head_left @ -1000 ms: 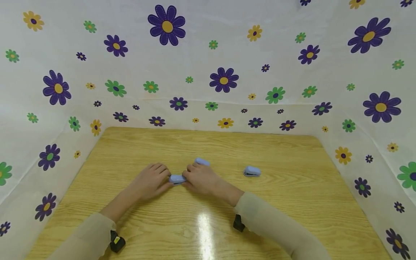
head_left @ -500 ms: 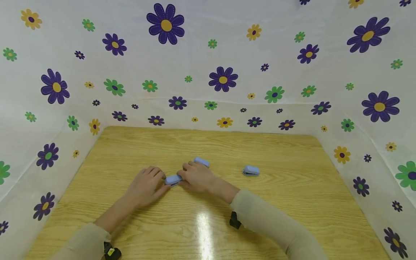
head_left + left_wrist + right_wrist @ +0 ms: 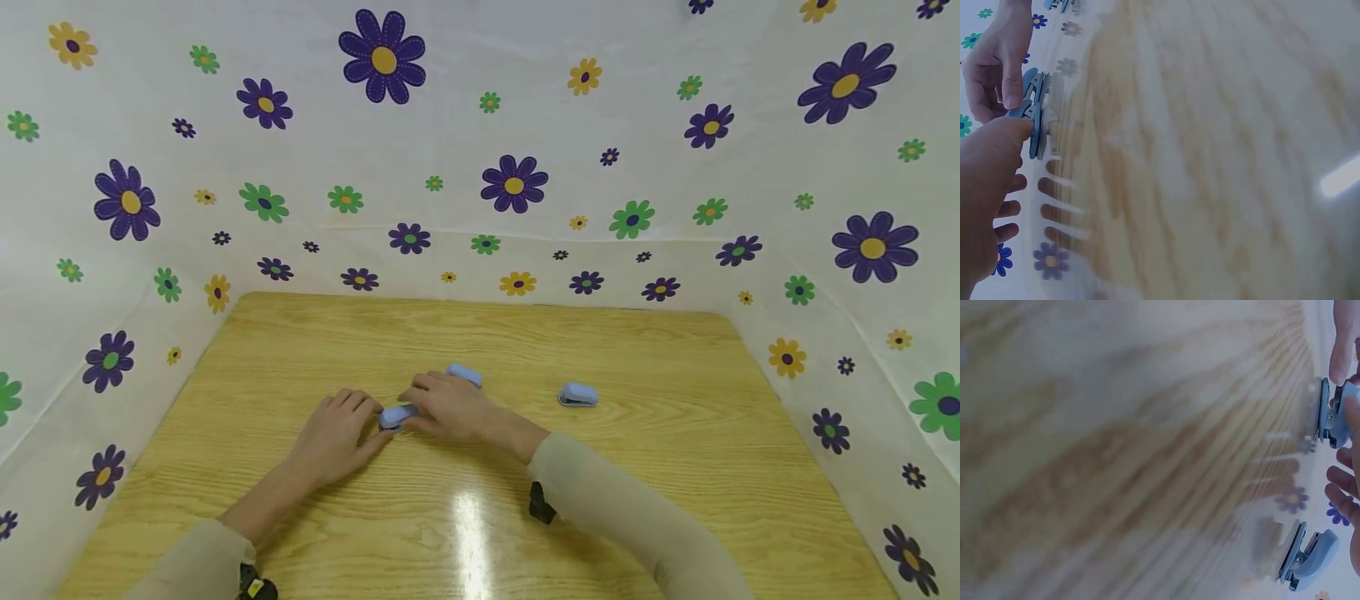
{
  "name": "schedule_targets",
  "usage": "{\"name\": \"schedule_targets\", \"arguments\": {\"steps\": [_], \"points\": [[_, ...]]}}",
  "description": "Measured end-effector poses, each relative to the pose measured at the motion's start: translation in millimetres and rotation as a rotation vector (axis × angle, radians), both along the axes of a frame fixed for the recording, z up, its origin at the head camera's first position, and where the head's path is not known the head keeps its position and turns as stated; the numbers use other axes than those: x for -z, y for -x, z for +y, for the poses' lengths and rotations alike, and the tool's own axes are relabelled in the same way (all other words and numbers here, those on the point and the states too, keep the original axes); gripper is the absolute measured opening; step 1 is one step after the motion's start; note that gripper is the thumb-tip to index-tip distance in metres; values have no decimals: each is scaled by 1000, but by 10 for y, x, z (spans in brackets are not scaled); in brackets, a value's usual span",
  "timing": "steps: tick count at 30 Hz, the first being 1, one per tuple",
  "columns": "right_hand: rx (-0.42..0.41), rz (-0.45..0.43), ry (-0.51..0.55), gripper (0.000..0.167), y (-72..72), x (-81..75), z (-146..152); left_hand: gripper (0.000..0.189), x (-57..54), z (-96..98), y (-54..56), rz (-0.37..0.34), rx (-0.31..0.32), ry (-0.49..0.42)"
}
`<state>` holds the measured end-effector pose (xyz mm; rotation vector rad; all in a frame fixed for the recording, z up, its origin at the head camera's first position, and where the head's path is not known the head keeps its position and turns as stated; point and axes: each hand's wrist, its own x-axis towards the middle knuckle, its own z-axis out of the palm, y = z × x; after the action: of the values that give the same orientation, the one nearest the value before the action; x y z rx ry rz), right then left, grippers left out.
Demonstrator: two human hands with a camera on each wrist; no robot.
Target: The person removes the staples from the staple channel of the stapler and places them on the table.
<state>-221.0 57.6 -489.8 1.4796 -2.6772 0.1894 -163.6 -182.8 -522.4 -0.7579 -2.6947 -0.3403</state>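
A light-blue mini stapler [image 3: 397, 415] lies on the wooden table between my two hands, held at both ends. My left hand [image 3: 337, 437] pinches its left end with thumb and fingertip, the other fingers spread in the left wrist view. From the other side, my right hand [image 3: 453, 408] grips the right end and hides part of it. The right wrist view shows the held stapler [image 3: 1340, 419] side on, with its base and upper arm apart. Just behind the right hand lies a second light-blue stapler [image 3: 465, 375], partly covered by that hand.
To the right a third light-blue stapler [image 3: 577, 394] lies on the wooden table [image 3: 637, 483]. White flower-print cloth [image 3: 450, 133] stands around the back and sides. Black wrist devices [image 3: 542, 502] hang below the sleeves.
Both hands and the held stapler have shifted slightly left, and the stapler has turned a little. The right hand covers more of its right end. The other staplers stay in place.
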Motion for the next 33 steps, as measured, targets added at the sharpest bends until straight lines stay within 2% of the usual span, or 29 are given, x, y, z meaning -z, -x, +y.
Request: {"name": "schedule_targets", "arguments": {"steps": [6,13,23,28,33], "points": [[-45,-15,-24,39,17,-9,-53,33,30,-16,35,24,28,-5],[-79,55,-60,36,9,-50,-120,32,62,10,49,42,35,-13],[-44,109,-194,39,4,-42,-211,33,77,35,32,76,33,-16],[-50,106,-189,35,8,-20,-210,34,89,40,39,100,33,-31],[-45,83,-163,35,24,7,-201,32,76,51,23,67,22,-49]]}}
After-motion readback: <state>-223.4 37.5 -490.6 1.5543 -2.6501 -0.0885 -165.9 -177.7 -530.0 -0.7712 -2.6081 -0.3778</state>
